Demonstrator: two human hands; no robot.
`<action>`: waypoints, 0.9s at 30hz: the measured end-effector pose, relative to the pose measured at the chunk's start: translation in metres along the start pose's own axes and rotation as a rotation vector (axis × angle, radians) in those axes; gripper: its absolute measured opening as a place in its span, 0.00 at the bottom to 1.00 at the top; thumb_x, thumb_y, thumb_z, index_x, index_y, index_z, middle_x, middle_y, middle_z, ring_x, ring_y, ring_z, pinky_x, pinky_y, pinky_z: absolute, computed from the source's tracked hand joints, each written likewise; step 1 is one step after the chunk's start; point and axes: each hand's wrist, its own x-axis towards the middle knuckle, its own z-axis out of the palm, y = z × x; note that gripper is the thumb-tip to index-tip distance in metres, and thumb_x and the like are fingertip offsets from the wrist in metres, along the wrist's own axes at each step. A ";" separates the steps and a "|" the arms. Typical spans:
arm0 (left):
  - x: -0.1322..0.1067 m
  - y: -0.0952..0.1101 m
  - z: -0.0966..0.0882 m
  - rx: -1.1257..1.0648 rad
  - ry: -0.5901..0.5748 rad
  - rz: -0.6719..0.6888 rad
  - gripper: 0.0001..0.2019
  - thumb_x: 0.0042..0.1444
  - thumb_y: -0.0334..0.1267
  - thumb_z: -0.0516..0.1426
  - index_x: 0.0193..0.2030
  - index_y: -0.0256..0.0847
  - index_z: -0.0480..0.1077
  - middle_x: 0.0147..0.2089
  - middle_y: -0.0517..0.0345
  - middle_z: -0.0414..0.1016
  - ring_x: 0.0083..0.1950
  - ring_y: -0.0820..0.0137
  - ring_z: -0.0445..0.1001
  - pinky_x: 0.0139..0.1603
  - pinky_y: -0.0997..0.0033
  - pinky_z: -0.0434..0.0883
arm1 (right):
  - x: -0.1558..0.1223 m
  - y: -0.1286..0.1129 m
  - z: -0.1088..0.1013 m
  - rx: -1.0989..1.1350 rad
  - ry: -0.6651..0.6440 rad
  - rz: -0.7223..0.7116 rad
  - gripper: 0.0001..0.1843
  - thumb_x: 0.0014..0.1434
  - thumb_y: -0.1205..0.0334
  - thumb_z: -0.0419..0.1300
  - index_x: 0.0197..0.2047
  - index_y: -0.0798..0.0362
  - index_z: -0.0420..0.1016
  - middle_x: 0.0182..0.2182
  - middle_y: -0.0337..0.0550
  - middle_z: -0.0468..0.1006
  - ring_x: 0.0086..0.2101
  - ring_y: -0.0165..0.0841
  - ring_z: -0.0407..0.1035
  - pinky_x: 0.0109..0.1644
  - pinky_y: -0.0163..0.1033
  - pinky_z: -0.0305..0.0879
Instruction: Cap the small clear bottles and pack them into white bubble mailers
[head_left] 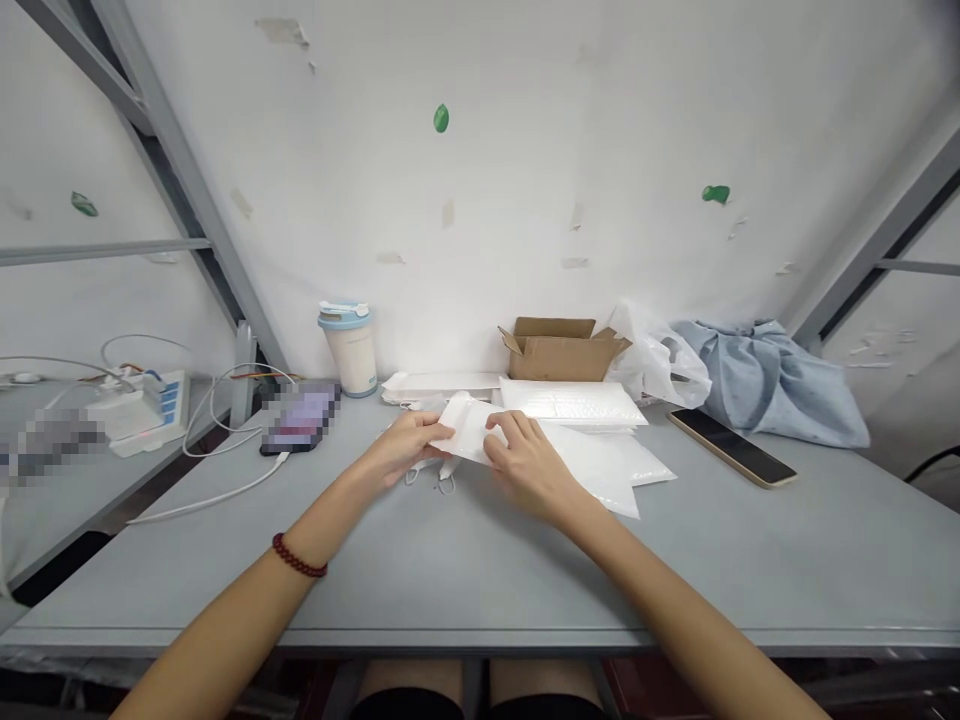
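My left hand point(401, 443) grips the left end of a small white padded envelope point(466, 428), thumb on top and the other fingers beneath. At the envelope's right end, my right hand point(529, 465) has its fingers curled and pinched against the edge. The envelope is held just above the table, slightly tilted. Under and beside my right hand lie more white padded envelopes point(600, 470), loosely overlapping. A neater pile of bubble envelopes point(574, 402) sits behind them. Thin white cord loops point(447, 486) lie below the held envelope, partly hidden by my left hand.
Along the wall stand a blue-lidded cup point(352, 350), an open cardboard box point(566, 358), a white plastic bag point(656, 360) and a blue cloth bag point(772, 385). A phone point(731, 447) lies right; another phone point(301, 418) with a cable point(217, 507) lies left, near a power strip point(154, 415).
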 end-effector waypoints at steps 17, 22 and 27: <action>-0.001 -0.007 0.004 0.145 -0.012 -0.097 0.12 0.44 0.45 0.60 0.27 0.35 0.70 0.25 0.59 0.71 0.25 0.72 0.67 0.24 0.75 0.57 | -0.001 -0.008 -0.005 0.222 -0.097 0.102 0.23 0.44 0.56 0.59 0.43 0.55 0.61 0.47 0.56 0.63 0.49 0.46 0.54 0.51 0.49 0.53; -0.003 -0.008 0.001 0.224 -0.099 -0.040 0.12 0.43 0.44 0.61 0.27 0.36 0.71 0.26 0.59 0.71 0.27 0.71 0.68 0.26 0.73 0.60 | -0.001 -0.007 -0.005 0.265 -0.127 0.094 0.24 0.45 0.52 0.60 0.43 0.54 0.59 0.46 0.55 0.63 0.48 0.44 0.55 0.50 0.48 0.55; -0.002 -0.010 0.003 0.342 -0.108 0.006 0.16 0.47 0.51 0.58 0.25 0.39 0.70 0.22 0.62 0.69 0.24 0.72 0.65 0.25 0.74 0.59 | -0.001 -0.006 -0.006 0.248 -0.150 0.128 0.23 0.44 0.51 0.59 0.41 0.54 0.58 0.40 0.50 0.63 0.41 0.41 0.57 0.45 0.46 0.57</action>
